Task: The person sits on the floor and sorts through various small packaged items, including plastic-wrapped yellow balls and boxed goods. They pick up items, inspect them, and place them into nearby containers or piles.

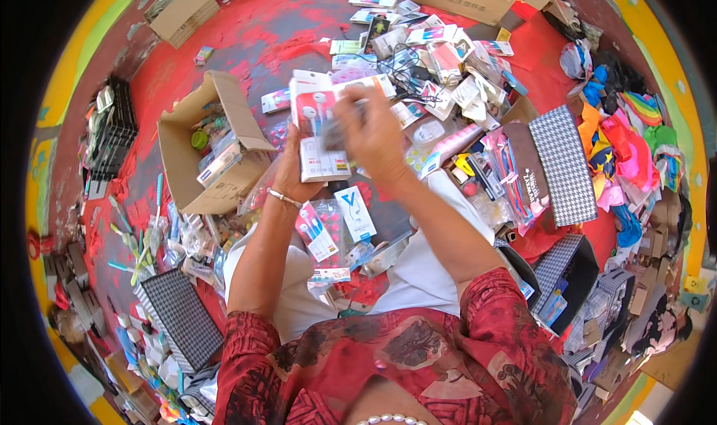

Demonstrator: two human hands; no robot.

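In front of me, my left hand (290, 172) is closed around the lower left side of a white and red earphone box (308, 111), apparently a stack of several held upright. Close against its right side is my right hand (379, 137), smeared by motion, its fingers curled around a small dark blurred thing (334, 132) that I cannot make out. Below the hands, between my knees, lie another red and white earphone box (317, 231) and a white box with a blue mark (355, 213).
An open cardboard box (213, 193) with mixed goods stands at the left. Beyond my hands spreads a pile of small packages (448, 66) and black cables (415, 70). Houndstooth bins (562, 163) and colourful bags (631, 152) crowd the right; a similar bin (179, 317) sits lower left.
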